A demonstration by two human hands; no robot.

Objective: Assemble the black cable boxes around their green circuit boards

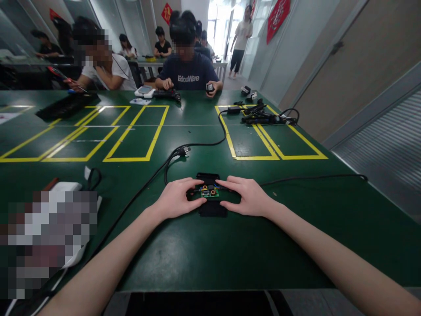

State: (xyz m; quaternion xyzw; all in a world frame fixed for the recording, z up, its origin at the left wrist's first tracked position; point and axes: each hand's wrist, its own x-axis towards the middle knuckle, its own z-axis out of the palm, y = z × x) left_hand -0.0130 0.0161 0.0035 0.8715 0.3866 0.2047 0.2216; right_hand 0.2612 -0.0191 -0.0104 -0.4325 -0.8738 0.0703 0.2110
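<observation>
A small green circuit board [210,192] with copper-ringed coils lies in front of me between my hands. One black plastic casing half [208,176] shows behind it, and another flat black casing piece [213,209] in front. My left hand [177,198] curves around the board's left end, thumb and forefinger apart at its near and far edges. From the other side my right hand [248,196] faces it, with thumb and forefinger spread near the right end. Whether the fingertips press on the board or casing I cannot tell. Black cables run out beneath both hands.
A black cable with a plug [182,152] crosses the green table [184,254]. Adapters and cables [259,115] lie at the back right. A blurred-out object [52,232] sits at left. Across the table a person [189,70] holds a small black item beside an electric screwdriver [167,94].
</observation>
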